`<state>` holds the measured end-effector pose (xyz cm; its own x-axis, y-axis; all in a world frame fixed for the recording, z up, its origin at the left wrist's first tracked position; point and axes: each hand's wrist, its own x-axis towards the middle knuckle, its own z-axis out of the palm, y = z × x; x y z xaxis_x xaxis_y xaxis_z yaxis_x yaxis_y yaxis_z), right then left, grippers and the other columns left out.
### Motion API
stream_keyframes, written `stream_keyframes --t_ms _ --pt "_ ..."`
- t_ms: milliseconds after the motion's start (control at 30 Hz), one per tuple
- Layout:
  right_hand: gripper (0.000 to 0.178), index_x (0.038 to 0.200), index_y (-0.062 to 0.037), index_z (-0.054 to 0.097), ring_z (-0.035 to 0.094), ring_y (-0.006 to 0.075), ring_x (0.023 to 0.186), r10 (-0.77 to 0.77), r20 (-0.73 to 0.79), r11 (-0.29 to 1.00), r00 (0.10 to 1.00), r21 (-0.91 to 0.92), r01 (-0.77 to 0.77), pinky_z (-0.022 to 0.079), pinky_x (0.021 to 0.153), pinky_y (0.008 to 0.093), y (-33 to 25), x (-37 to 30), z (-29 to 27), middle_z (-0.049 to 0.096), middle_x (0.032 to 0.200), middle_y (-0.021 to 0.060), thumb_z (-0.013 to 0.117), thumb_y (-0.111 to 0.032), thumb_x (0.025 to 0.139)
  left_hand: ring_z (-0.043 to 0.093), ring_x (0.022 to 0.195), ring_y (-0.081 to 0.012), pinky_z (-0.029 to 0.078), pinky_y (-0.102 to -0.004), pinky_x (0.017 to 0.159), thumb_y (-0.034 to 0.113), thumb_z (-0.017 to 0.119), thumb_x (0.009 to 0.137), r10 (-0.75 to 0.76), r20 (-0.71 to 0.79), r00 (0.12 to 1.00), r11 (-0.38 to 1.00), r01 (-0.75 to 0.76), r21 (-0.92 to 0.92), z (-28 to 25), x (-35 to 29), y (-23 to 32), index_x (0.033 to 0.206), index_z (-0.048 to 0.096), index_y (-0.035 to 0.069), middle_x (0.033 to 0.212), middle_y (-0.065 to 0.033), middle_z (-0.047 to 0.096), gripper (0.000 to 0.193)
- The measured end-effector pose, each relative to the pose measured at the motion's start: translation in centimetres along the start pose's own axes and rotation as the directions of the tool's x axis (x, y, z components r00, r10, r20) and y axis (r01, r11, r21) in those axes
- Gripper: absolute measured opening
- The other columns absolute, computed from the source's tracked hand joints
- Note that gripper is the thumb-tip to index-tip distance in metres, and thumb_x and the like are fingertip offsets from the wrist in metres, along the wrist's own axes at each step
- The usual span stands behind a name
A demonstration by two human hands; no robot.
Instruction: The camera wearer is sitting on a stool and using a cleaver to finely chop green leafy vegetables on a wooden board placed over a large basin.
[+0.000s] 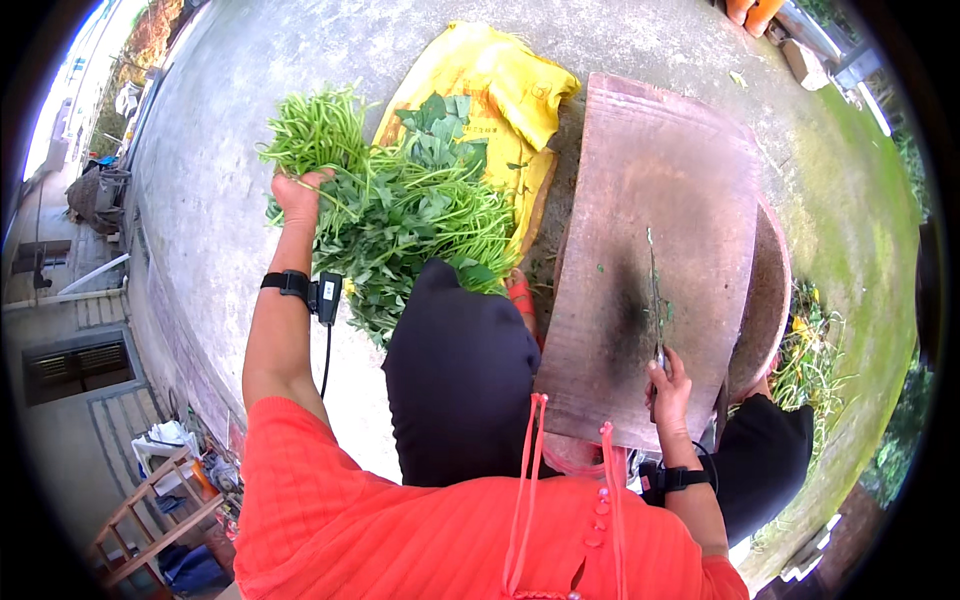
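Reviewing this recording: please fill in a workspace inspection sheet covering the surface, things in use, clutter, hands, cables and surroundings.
Surface: brown board over a round tub, with green scraps and a dark patch.
Things in use: knife over the board; bunch of greens; leafy pile beside a yellow sack.
Clutter: loose plants on the ground, right of the tub.
Hands: left hand closed round the bunch; right hand closed round the knife's handle.
Cables: one hangs from the left wristband's box; another loops by the right wristband.
Surroundings: grey ground, greenish at right; wooden ladder, lower left.
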<state>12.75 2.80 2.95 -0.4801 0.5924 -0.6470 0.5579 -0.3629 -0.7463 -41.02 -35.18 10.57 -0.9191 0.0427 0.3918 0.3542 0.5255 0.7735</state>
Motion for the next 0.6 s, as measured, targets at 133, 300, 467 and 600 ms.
stream_keyframes --t_ms 133,300,467,600 --pt "0.052 0.136 -0.0025 0.047 0.043 0.0077 0.042 -0.062 0.009 0.998 0.998 0.022 0.062 0.034 0.036 0.0241 -0.2 -1.5 -0.7 0.048 0.058 0.0003 0.066 -0.018 0.089 0.063 0.074 -0.0199 0.053 -0.0339 0.069 0.003 0.075 0.062 -0.11 -0.129 0.986 0.97 0.078 -0.231 -2.7 1.6 4.1 0.094 0.064 -0.003 0.09 -0.0094 0.067 0.034" --pt "0.048 0.131 -0.0012 0.052 0.044 0.0104 0.04 -0.039 0.001 0.999 0.999 -0.014 0.039 0.035 0.034 0.0269 -0.7 -3.4 -1.7 0.048 0.056 0.0023 0.065 -0.02 0.089 0.064 0.075 -0.0225 0.052 -0.0334 0.07 0.002 0.07 0.06 -0.225 -0.075 0.971 0.922 0.188 -0.338 -5.9 3.0 9.7 0.092 0.063 -0.007 0.085 -0.0113 0.068 0.034" --pt "0.041 0.121 -0.0011 0.058 0.044 0.0144 0.037 0.025 0.035 1.0 0.999 0.009 -0.026 0.036 0.033 0.0302 0.1 -4.8 -3.0 0.049 0.053 0.005 0.065 -0.024 0.088 0.065 0.073 -0.0236 0.054 -0.0335 0.069 -0.003 0.065 0.062 -0.251 -0.066 0.966 0.828 0.179 -0.531 -6.0 4.1 14.6 0.088 0.066 -0.008 0.085 -0.0135 0.069 0.027" --pt "0.033 0.111 -0.0019 0.061 0.046 0.0168 0.037 0.066 0.052 0.997 0.996 0.044 -0.068 0.038 0.033 0.0319 0.3 -6.2 -4.2 0.051 0.054 0.0063 0.064 -0.027 0.089 0.065 0.073 -0.0228 0.054 -0.0345 0.068 -0.003 0.065 0.064 -0.287 0.025 0.958 0.758 0.243 -0.605 -3.2 2.9 20.7 0.089 0.066 -0.007 0.084 -0.0107 0.068 0.026"
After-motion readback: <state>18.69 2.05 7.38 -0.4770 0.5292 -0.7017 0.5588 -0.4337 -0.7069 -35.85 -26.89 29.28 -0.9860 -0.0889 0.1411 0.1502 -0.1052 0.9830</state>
